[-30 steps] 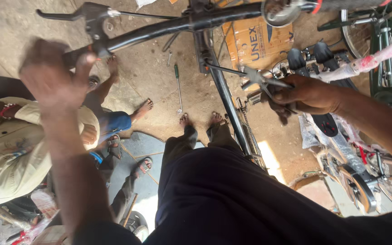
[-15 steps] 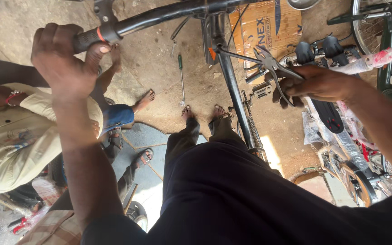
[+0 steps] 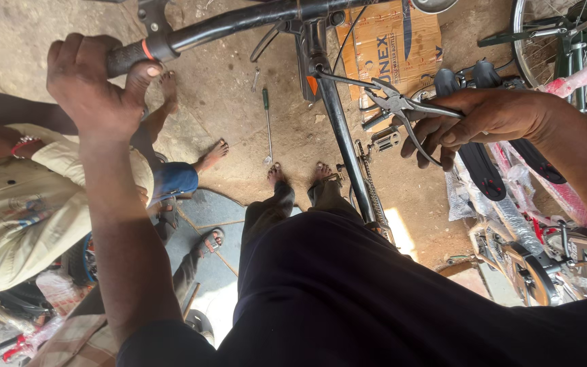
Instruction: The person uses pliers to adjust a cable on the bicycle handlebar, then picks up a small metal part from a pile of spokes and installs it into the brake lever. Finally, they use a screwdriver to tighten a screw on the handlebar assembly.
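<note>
Black rubber fills my left hand [image 3: 93, 88]: it is wrapped tight around the handlebar grip [image 3: 130, 58] at the near end of the black handlebar [image 3: 239, 20], steadying the bicycle I stand over. Below and left of that hand a seated person in a pale yellow shirt [image 3: 15, 211] sits close, bare feet stretched out on the dirt floor [image 3: 225, 95]. A green-handled screwdriver [image 3: 266, 122] lies on the ground between that person's feet and mine, near the stem. Moving right, the black frame tube [image 3: 344, 149] runs down from the handlebar between my legs, with a flattened cardboard box [image 3: 388, 41] on the ground beyond it. My right hand [image 3: 484, 119] is closed around the handles of a pair of pliers [image 3: 399, 109], whose nose reaches toward a thin metal rod [image 3: 348, 80] coming off the stem. Whether the nose actually bites the rod I cannot tell. Black bicycle saddles [image 3: 477, 156] lie just under that hand.

My worry: if the pliers slip off the rod, the hand could jerk into the frame; and if my left grip loosens, the bars may swing toward the seated person.
</note>
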